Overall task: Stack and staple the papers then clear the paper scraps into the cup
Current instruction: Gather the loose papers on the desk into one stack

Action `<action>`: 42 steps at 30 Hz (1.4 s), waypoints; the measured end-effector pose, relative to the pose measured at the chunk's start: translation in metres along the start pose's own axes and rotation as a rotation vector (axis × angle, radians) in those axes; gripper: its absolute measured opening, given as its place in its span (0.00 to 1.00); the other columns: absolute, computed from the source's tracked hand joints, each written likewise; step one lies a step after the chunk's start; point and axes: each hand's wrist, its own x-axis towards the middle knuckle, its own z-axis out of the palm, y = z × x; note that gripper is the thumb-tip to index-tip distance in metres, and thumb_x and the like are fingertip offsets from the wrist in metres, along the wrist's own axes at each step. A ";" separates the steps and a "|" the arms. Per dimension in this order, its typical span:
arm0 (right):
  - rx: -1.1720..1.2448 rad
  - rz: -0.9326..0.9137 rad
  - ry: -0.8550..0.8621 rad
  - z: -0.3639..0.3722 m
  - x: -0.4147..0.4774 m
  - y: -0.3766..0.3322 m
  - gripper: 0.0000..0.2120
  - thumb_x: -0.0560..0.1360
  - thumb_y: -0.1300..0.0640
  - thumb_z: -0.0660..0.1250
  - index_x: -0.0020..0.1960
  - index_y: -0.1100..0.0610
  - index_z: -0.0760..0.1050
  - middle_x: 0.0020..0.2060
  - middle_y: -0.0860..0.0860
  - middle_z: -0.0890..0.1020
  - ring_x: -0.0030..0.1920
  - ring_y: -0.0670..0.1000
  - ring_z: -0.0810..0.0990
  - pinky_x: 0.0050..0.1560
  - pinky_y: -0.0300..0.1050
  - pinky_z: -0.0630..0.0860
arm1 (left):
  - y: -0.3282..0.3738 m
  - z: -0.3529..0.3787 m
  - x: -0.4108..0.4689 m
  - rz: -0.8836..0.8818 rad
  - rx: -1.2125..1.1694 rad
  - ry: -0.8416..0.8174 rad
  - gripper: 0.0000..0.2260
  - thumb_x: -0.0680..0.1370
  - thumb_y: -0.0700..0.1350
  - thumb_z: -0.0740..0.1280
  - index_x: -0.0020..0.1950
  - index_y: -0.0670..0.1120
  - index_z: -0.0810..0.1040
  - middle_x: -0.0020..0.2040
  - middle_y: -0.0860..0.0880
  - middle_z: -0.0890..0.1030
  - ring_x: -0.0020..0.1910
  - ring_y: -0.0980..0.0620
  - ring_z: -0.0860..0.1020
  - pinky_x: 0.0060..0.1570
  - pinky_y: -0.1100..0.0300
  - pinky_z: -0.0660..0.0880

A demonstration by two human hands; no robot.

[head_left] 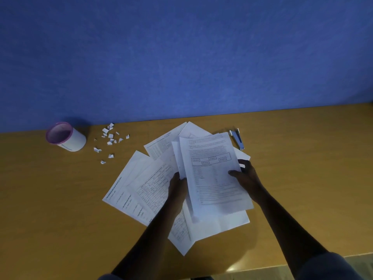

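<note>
Several printed sheets [141,188] lie fanned out on the wooden desk [60,199]. Above them I hold a small bundle of papers [212,174], slightly lifted. My left hand [178,188] grips the bundle's left edge. My right hand [245,174] pinches its right edge, thumb on top of the page. A blue stapler [238,139] lies beyond the papers at the right, near the wall. White paper scraps [110,138] are scattered left of the sheets. A white cup with a purple rim [66,137] stands left of the scraps, tilted in view.
A blue partition wall [181,57] rises along the desk's far edge. The desk's near edge [282,265] runs along the bottom right, with floor beyond it.
</note>
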 end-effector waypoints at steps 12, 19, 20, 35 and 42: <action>0.063 -0.116 -0.098 -0.012 -0.022 0.006 0.19 0.75 0.72 0.67 0.64 0.60 0.79 0.57 0.56 0.85 0.55 0.58 0.85 0.52 0.57 0.84 | -0.035 -0.002 -0.021 0.149 0.364 0.455 0.13 0.81 0.45 0.68 0.64 0.44 0.79 0.64 0.44 0.81 0.61 0.46 0.79 0.59 0.54 0.76; 0.077 -0.082 -0.070 -0.022 -0.029 0.025 0.21 0.73 0.74 0.66 0.63 0.60 0.80 0.56 0.57 0.86 0.56 0.62 0.84 0.57 0.64 0.81 | -0.041 0.015 -0.033 0.001 0.357 0.407 0.25 0.77 0.42 0.73 0.71 0.40 0.69 0.67 0.38 0.76 0.62 0.39 0.77 0.61 0.46 0.79; 0.065 -0.077 -0.067 -0.022 -0.029 0.028 0.21 0.73 0.75 0.66 0.63 0.60 0.80 0.56 0.57 0.86 0.57 0.62 0.84 0.58 0.65 0.81 | -0.041 0.017 -0.033 -0.008 0.357 0.410 0.26 0.77 0.42 0.73 0.72 0.40 0.68 0.67 0.38 0.75 0.63 0.38 0.76 0.61 0.46 0.78; -0.188 -0.145 0.113 0.013 -0.057 0.036 0.26 0.67 0.57 0.63 0.64 0.56 0.78 0.54 0.52 0.85 0.53 0.56 0.84 0.50 0.60 0.84 | -0.036 0.013 -0.034 0.070 0.130 0.237 0.21 0.80 0.47 0.71 0.70 0.46 0.70 0.58 0.51 0.78 0.56 0.52 0.75 0.55 0.56 0.76; -0.167 -0.135 0.134 0.023 -0.068 0.026 0.19 0.74 0.63 0.70 0.65 0.60 0.78 0.57 0.54 0.82 0.56 0.56 0.81 0.50 0.53 0.80 | -0.040 -0.004 -0.034 0.149 0.110 0.056 0.23 0.79 0.43 0.71 0.73 0.51 0.69 0.63 0.52 0.78 0.62 0.50 0.77 0.63 0.50 0.79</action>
